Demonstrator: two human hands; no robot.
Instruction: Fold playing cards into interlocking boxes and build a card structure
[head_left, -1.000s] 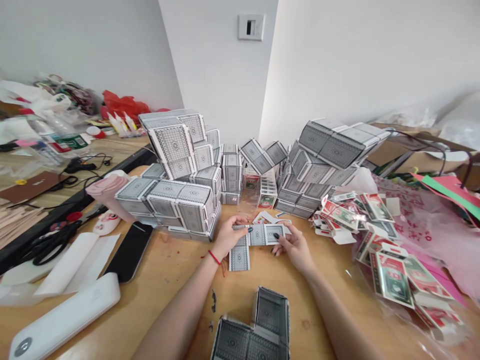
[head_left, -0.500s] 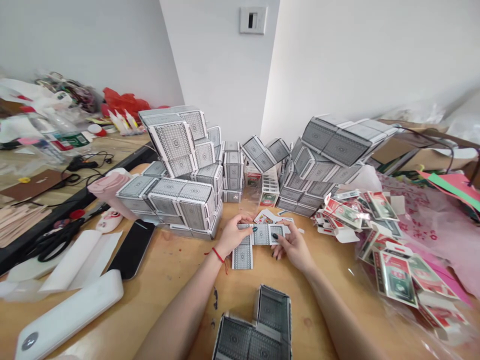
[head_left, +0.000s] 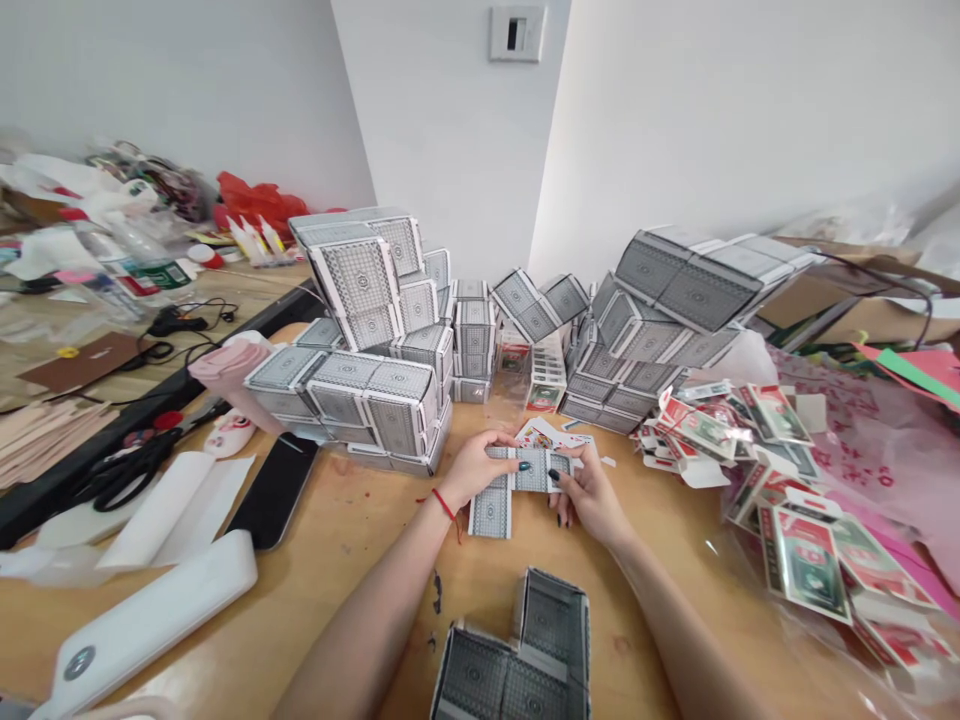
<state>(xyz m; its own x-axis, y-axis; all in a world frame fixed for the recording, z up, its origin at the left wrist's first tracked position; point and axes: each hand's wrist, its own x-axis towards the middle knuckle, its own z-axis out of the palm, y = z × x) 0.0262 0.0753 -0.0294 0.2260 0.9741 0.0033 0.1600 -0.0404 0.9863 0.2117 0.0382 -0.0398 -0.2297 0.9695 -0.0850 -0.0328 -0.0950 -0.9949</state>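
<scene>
Joined playing cards (head_left: 491, 508), grey-patterned backs up, form an L-shaped strip in front of me. My left hand (head_left: 487, 470) pinches the strip near its corner, thumb on top and fingers behind. My right hand (head_left: 585, 490) grips its right end, thumb over the last card and fingers curled beneath. Loose playing cards (head_left: 544, 434), faces up, lie just beyond the strip. Closer to me stands an L-shaped block made of cards (head_left: 517, 660), its lower part cut off by the frame edge.
Built-up card blocks stand at the left (head_left: 375, 390) and right (head_left: 637, 350). Empty card boxes (head_left: 802, 560) pile up on the right. On the left lie a black phone (head_left: 276, 490), black scissors (head_left: 139, 468) and a white oblong device (head_left: 157, 625).
The view has shifted slightly, so everything sits a little further right. Near its right end, the strip now looks slightly bent under my right thumb. Both hands keep their hold.
</scene>
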